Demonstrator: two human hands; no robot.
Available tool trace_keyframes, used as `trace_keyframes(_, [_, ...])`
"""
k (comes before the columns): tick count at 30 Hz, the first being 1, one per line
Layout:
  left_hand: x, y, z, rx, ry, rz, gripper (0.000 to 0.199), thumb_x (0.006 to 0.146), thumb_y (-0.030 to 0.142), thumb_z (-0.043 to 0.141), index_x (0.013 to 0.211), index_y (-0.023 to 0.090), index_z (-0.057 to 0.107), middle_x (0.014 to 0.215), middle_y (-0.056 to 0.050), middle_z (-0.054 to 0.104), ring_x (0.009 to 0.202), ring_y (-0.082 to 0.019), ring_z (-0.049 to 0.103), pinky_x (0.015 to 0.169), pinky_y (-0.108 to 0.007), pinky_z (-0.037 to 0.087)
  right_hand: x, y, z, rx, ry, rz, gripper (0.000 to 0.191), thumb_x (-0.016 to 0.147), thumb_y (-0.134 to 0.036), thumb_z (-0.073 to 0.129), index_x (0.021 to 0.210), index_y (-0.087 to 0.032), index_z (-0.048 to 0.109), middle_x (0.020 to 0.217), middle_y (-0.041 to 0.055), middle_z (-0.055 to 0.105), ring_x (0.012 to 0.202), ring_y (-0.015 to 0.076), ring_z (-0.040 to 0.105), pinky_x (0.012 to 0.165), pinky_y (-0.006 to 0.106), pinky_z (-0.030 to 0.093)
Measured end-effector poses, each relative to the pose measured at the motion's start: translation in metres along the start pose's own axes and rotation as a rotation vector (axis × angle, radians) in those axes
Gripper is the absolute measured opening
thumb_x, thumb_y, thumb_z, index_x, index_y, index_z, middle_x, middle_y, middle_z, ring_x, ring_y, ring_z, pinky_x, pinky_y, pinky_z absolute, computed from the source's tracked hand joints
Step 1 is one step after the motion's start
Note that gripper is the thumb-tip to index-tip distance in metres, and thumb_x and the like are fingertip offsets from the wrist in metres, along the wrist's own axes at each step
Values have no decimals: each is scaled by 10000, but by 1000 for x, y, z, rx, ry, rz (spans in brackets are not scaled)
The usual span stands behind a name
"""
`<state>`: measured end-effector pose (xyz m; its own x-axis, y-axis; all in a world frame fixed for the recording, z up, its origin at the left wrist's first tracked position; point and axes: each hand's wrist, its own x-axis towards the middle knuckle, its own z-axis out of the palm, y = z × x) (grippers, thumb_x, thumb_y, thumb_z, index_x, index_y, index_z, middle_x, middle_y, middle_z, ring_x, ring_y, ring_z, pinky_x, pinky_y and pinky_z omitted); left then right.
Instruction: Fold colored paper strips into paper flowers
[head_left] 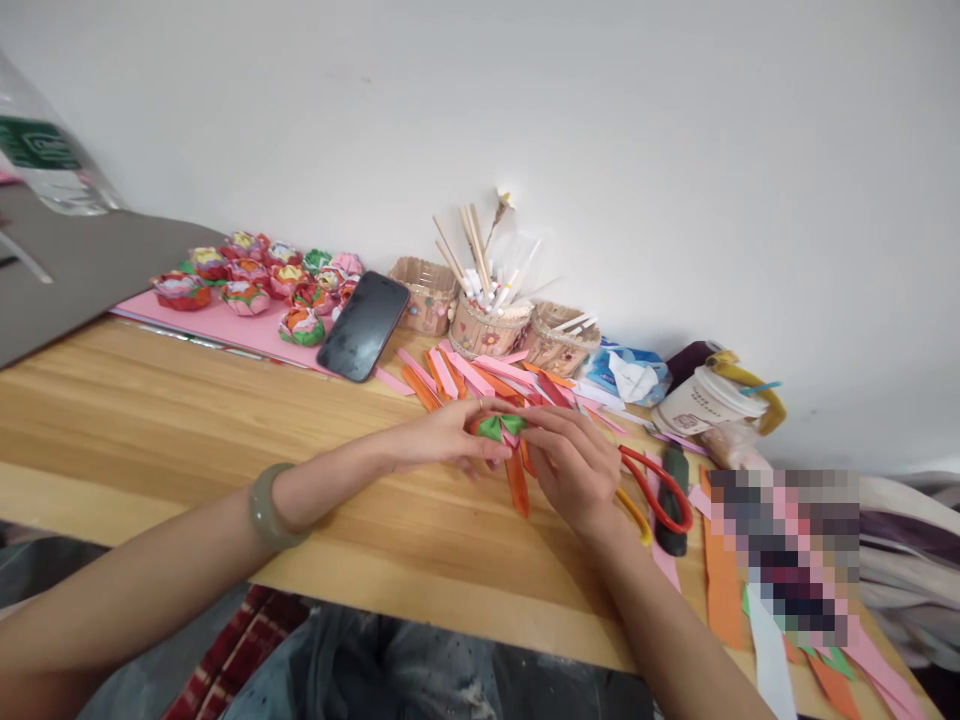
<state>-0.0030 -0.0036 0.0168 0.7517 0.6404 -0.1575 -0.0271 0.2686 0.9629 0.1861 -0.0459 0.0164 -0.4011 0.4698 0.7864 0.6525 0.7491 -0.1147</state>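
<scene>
Between my two hands, just above the wooden table [315,420], is a small folded paper flower [499,428] with green, pink and orange-red petals. My left hand [454,435] grips it from the left, thumb along its near side. From the right, the fingers of my right hand [574,460] close on its edge; their tips are partly hidden. Behind and below the hands lies a pile of folded pink and orange paper strips [480,375]. Scissors [664,495] with red and yellow handles rest right of my right hand.
Several finished paper flowers [247,270] sit on pink sheets [214,325] at the back left. A black phone [364,325] leans beside them. Decorated baskets [491,330] with sticks stand along the wall. A tissue pack [630,375], a paper cup [705,402] and loose strips [721,580] lie rightward.
</scene>
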Motion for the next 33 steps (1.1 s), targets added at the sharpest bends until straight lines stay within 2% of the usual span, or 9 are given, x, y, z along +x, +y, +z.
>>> trace_keyframes(3, [5,-1,1,114,223,184,541,643,261,724,1144,224,524,1070,-53,585,868,-173,581,664,-280,495,8,-7,1,63,43,258,129,806,-153,547,860,-234,632,944,75,677,879,211,618,763,372,491])
trace_keyframes(6, [9,-3,-1,311,339,372,396,673,211,700,1052,198,585,1088,-55,607,1012,-201,551,868,-341,445,14,-13,3,337,-134,655,159,850,-308,506,822,-195,615,795,49,649,731,173,597,658,302,475])
trace_keyframes(9, [11,-7,-3,477,425,489,341,704,197,679,1036,203,604,1081,-59,608,1070,-213,530,962,-367,373,16,-14,7,637,-275,863,272,822,-436,529,757,-179,590,690,15,602,652,145,560,611,258,443])
trace_keyframes(11, [10,-10,-3,559,437,542,334,726,206,664,1053,222,600,1089,-56,593,1077,-208,524,965,-361,366,16,-14,9,723,-256,920,290,778,-466,579,730,-181,573,655,-4,562,609,128,522,583,244,421])
trace_keyframes(14, [7,-10,-1,639,453,561,313,754,190,629,1060,247,590,1097,-46,576,1081,-198,522,959,-348,372,16,-15,10,711,-214,966,292,750,-465,617,705,-183,558,640,-15,525,577,115,475,552,234,390])
trace_keyframes(18, [3,-7,2,731,514,502,310,778,176,581,1071,275,581,1136,-29,570,1100,-196,521,934,-329,394,17,-17,9,670,-153,965,297,731,-471,637,710,-187,554,652,-17,519,582,115,468,547,231,384])
trace_keyframes(22, [2,-7,3,775,507,451,352,769,187,589,1105,291,562,1157,-24,566,1073,-197,540,917,-329,407,17,-16,9,743,-210,978,309,728,-482,640,680,-185,568,619,-14,522,549,109,453,523,228,380])
trace_keyframes(29, [7,-7,8,460,457,483,378,666,92,665,1013,206,569,1057,-34,619,1024,-192,556,911,-324,413,14,-11,12,908,-202,1055,332,685,-462,691,582,-175,560,535,-33,501,480,83,418,482,216,353])
trace_keyframes(33, [6,-3,13,204,430,324,446,608,117,710,1014,185,537,941,-32,626,758,-157,594,655,-278,487,13,-11,14,966,-193,1088,330,672,-449,706,569,-174,555,527,-39,482,471,79,398,464,210,329])
